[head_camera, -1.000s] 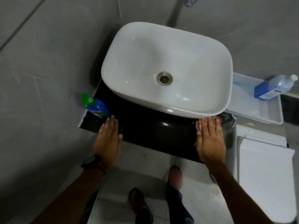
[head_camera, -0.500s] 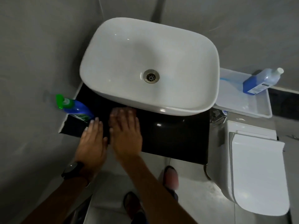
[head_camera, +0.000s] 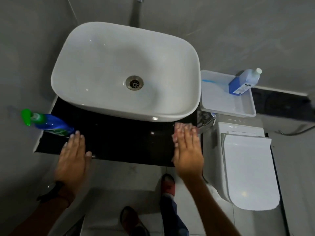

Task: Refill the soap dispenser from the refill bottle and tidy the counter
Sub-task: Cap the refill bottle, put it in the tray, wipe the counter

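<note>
A blue bottle with a green cap [head_camera: 49, 124] stands at the left end of the black counter [head_camera: 122, 142]. My left hand [head_camera: 73, 157] lies flat on the counter's front edge, fingertips just beside that bottle, holding nothing. My right hand [head_camera: 186, 150] lies flat, palm down, at the counter's right end, empty too. A translucent blue refill bottle with a white cap [head_camera: 242, 83] stands in the far right corner of a white tray [head_camera: 221, 106] to the right of the basin.
A white basin [head_camera: 126, 53] with a metal drain [head_camera: 134, 82] fills the back of the counter. A white toilet [head_camera: 245, 167] with its lid down stands right of the counter. Grey walls close in on the left and behind. My feet are on the tiled floor below.
My right hand has swept from the counter's right end to beside the left hand and back to the right end. The left hand stayed by the green-capped bottle.
</note>
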